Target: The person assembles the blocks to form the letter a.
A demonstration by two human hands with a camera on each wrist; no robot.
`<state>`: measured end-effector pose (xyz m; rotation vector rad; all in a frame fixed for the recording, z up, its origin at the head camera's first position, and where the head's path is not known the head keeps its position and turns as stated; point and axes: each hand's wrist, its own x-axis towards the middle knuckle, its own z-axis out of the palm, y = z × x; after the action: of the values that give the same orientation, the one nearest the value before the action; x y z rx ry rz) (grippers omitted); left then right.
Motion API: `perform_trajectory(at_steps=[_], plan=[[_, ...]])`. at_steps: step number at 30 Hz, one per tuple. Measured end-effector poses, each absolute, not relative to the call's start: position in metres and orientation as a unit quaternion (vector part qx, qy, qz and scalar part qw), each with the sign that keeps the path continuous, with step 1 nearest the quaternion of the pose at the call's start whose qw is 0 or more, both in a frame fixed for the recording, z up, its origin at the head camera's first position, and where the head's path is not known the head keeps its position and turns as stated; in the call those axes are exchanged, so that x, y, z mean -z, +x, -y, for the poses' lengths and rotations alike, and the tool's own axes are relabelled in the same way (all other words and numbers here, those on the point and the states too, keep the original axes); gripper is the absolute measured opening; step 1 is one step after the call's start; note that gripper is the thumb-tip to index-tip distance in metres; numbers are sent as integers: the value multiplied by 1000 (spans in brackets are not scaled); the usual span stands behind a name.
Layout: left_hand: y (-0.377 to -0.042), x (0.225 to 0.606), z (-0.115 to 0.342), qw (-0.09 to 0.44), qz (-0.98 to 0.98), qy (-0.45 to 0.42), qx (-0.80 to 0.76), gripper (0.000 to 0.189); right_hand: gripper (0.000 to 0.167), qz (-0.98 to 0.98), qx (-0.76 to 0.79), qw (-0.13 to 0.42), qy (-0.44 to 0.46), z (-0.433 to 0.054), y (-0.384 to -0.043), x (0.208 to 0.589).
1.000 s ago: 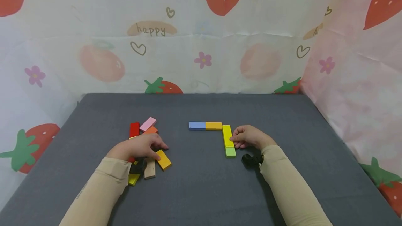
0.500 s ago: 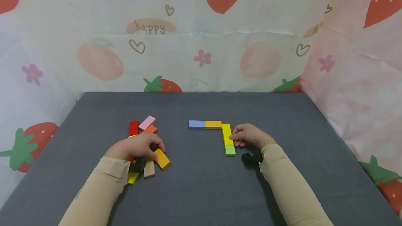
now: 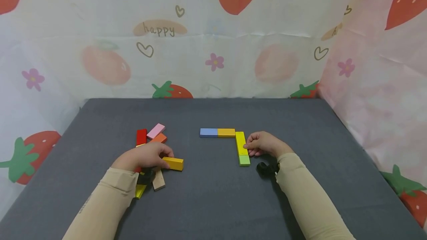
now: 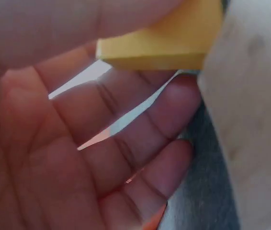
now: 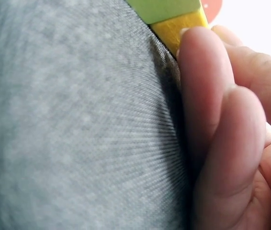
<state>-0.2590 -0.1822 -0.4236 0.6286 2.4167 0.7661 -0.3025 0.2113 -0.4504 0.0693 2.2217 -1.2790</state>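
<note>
On the far backdrop (image 3: 240, 77), the word "happy" (image 3: 159, 29) reads clearly on a tan patch; letters on another tan patch (image 3: 331, 32) at far right are only partly readable. Small lettering (image 3: 85, 203) on the left sleeve (image 3: 105, 199) is too tiny to read.

The left hand (image 3: 146, 156) pinches an amber block (image 3: 174, 163) between thumb and fingers, on the left of the gray table (image 3: 207, 203), above a plain wooden block (image 3: 159, 181). Red (image 3: 141, 136), pink (image 3: 155, 131) and orange (image 3: 160, 137) blocks lie on its far side.

On the right, the right hand (image 3: 265, 145), fingers curled, pinches the right edge of a yellow block (image 3: 240, 140). A green block (image 3: 244, 160) touches that block's near end; blue (image 3: 208, 133) and golden (image 3: 226, 133) blocks form a row left of its far end.
</note>
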Motion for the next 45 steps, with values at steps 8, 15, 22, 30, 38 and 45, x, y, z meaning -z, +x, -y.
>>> perform_trajectory(at_steps=[8,15,22,30,38,45], plan=[[-264,422,173,196,-907,252,-275,8,29,-827,483,287,20,-213,-304,451],[-263,418,157,155,-906,234,-315,9,28,-826,485,287,21,-213,-304,451],[-259,417,133,154,-887,192,-392,12,28,-826,487,283,15,-212,-303,452],[-254,418,109,158,-842,139,-497,17,28,-829,484,280,17,-213,-303,453],[-245,419,90,204,-771,129,-590,24,28,-827,485,283,19,-213,-304,452],[-235,421,71,206,-745,113,-625,26,28,-829,482,283,25,-213,-304,452]])
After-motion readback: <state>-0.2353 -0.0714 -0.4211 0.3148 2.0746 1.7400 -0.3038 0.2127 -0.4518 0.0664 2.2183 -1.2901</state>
